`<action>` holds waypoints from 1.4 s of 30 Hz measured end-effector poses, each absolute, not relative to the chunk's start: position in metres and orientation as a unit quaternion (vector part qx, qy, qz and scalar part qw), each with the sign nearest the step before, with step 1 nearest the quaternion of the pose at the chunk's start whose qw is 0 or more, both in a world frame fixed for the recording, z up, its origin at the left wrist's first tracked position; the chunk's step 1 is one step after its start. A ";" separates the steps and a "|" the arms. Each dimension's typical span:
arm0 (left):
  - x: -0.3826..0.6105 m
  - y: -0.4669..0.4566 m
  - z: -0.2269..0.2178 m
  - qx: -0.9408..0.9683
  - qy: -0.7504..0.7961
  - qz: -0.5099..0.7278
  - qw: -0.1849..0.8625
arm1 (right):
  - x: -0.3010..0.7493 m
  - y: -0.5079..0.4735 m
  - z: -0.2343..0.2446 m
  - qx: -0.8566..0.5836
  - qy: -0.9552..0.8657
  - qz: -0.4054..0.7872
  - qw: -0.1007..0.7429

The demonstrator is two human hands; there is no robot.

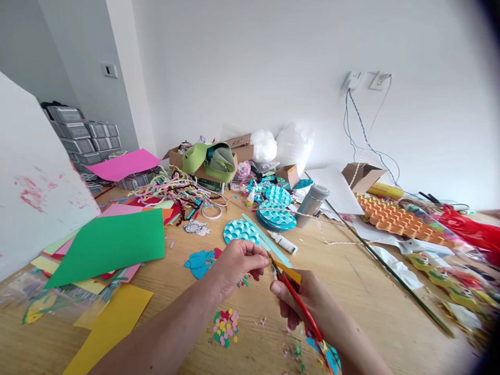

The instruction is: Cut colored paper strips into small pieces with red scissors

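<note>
My right hand (302, 299) is closed around red-handled scissors (300, 306), whose blades point up and left. A small piece of orange-yellow paper (289, 273) shows behind the blades, between my two hands. My left hand (244, 260) pinches at the paper's left end, close to the scissor tips; its fingers partly hide the grip. Beside my left hand lies a blue paper fish (200, 263) with a bit of red. Below on the table is a pile of small coloured paper dots (225, 327). Paper scraps (295, 349) and a blue cutout (332, 359) lie under the scissor handles.
Ahead are patterned blue discs (276, 216), a glue bottle (285, 242) and a grey tumbler (310, 205). Coloured paper sheets (117, 242) stack at left, near pipe cleaners (175, 187). A long green stick (390, 271) and an orange egg tray (402, 221) lie right.
</note>
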State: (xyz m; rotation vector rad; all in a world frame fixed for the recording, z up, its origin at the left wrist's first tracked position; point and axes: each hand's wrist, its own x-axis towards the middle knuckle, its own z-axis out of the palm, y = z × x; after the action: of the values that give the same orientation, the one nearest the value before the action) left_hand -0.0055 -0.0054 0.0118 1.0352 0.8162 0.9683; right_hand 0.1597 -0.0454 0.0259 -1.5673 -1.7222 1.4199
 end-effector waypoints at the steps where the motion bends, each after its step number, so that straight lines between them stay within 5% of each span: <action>1: -0.006 -0.005 0.012 0.461 0.364 0.432 0.684 | 0.160 -0.046 0.026 -0.562 -0.618 0.509 0.204; 42: -0.007 -0.006 0.015 0.479 0.370 0.418 0.678 | 0.167 -0.044 0.022 -0.578 -0.635 0.478 0.183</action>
State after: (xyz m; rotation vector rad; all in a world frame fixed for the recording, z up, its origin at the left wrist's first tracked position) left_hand -0.0068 -0.0057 0.0150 1.0758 0.8304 0.9381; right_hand 0.1666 -0.0441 0.0221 -1.6297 -1.7920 1.3494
